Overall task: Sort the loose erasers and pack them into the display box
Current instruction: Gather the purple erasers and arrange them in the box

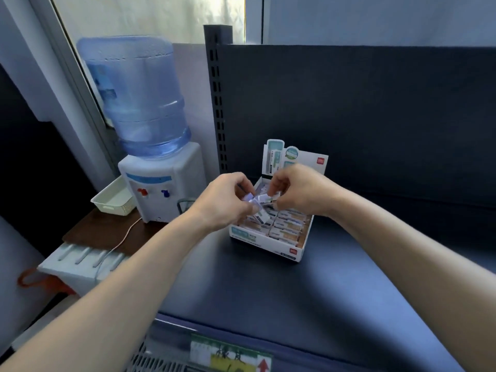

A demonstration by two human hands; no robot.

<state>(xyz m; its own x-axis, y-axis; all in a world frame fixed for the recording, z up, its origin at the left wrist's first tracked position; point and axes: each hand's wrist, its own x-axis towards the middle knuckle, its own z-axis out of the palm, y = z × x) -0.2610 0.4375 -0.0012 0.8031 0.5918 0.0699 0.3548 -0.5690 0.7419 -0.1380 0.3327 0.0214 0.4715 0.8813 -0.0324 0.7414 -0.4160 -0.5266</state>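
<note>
A white cardboard display box (pixel 268 244) with an upright printed back card stands on the dark shelf. Rows of packed erasers (pixel 288 228) fill its front and right part. Above the box's left side, my left hand (pixel 224 204) grips a small bunch of wrapped erasers (pixel 257 210), fingers curled round them. My right hand (pixel 298 193) pinches one eraser (pixel 269 199) at the top of that bunch. Both hands hover over the box's rear left part, which they mostly hide.
A dark shelf surface (pixel 295 291) with a dark back panel and a slotted upright post (pixel 216 103) holds the box. To the left stand a water dispenser (pixel 158 183) with a blue bottle and a cream plastic basket (pixel 114 200) on a brown table.
</note>
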